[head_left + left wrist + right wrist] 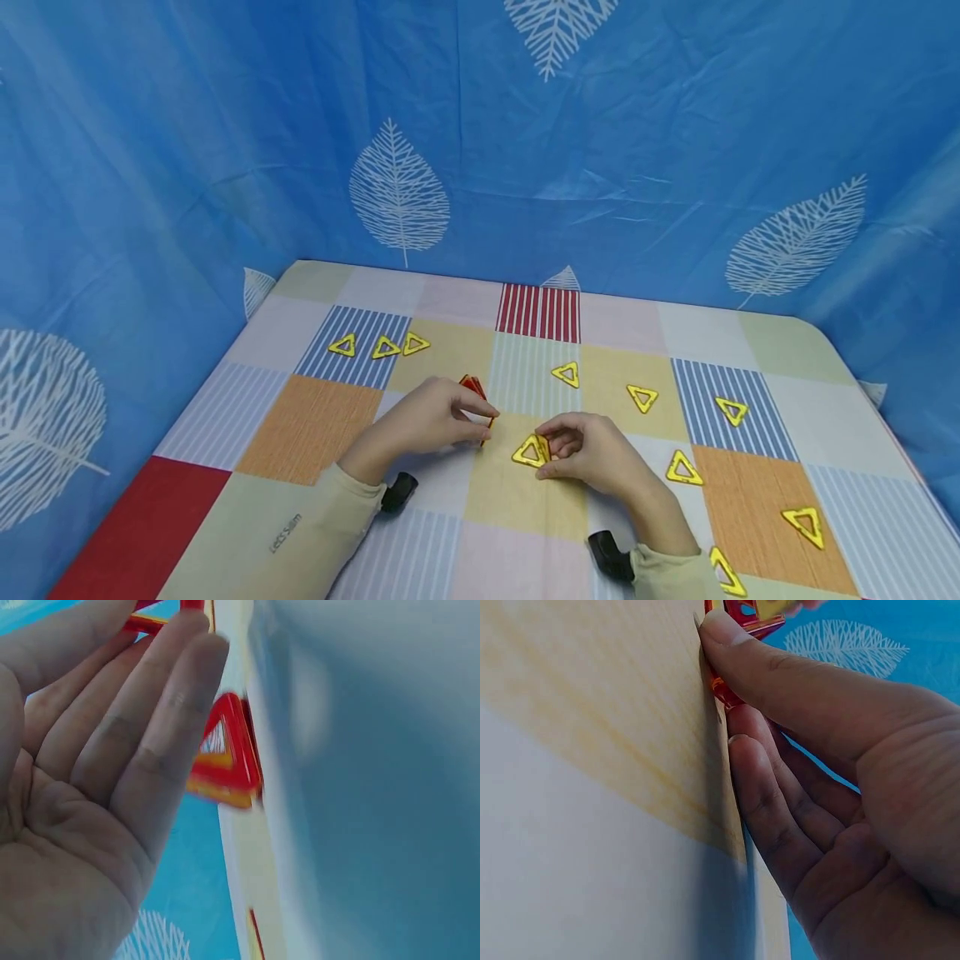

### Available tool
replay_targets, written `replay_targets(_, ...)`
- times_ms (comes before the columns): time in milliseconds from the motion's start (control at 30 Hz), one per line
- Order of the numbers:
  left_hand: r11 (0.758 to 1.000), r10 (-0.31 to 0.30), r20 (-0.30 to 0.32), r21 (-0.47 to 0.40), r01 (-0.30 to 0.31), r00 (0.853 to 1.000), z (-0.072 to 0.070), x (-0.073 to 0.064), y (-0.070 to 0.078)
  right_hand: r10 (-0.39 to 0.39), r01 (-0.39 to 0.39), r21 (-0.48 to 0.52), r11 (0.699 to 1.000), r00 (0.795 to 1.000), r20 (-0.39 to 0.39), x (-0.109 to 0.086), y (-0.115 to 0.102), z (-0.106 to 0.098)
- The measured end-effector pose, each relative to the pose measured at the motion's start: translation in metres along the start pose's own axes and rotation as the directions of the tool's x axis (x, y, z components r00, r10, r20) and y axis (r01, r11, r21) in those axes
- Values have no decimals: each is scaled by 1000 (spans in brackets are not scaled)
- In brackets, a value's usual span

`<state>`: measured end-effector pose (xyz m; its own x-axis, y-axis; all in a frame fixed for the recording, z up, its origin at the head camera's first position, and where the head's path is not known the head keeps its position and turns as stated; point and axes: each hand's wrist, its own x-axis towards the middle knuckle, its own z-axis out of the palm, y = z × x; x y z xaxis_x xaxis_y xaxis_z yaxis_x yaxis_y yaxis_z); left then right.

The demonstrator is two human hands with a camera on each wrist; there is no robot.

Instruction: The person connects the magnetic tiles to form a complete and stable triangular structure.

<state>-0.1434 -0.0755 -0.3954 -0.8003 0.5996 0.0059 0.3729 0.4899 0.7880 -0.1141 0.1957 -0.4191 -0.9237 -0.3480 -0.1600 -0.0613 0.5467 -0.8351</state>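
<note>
My left hand (442,417) pinches a thin red-edged triangular tile (487,432) between thumb and fingertips, seen nearly edge-on in the head view. Red parts of that tile (146,622) show at the top of the left wrist view. Just behind this hand stands a small group of red triangular tiles (472,385), partly hidden by it; one red and yellow tile (238,754) shows beyond the fingers. My right hand (596,454) pinches a yellow triangular tile (544,447) by its side. Touching or overlapping it is another hollow yellow triangle (527,452); which, I cannot tell.
Several yellow hollow triangles lie scattered on the patchwork cloth (300,425): some at the back left (386,347), others toward the right (683,468), one by the right sleeve (726,572). A blue leaf-patterned curtain (480,167) encloses the table's back and sides.
</note>
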Motion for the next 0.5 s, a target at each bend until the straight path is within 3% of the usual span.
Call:
replay_targets(233, 999, -30, 21, -31, 31, 999, 15, 19, 5, -15, 15, -8, 1000, 1000, 3, 1, 1, -1)
replay_targets(500, 998, -60, 37, -21, 60, 998, 27, 26, 9, 1, -1, -18, 1000, 1000, -7, 1, 0, 0)
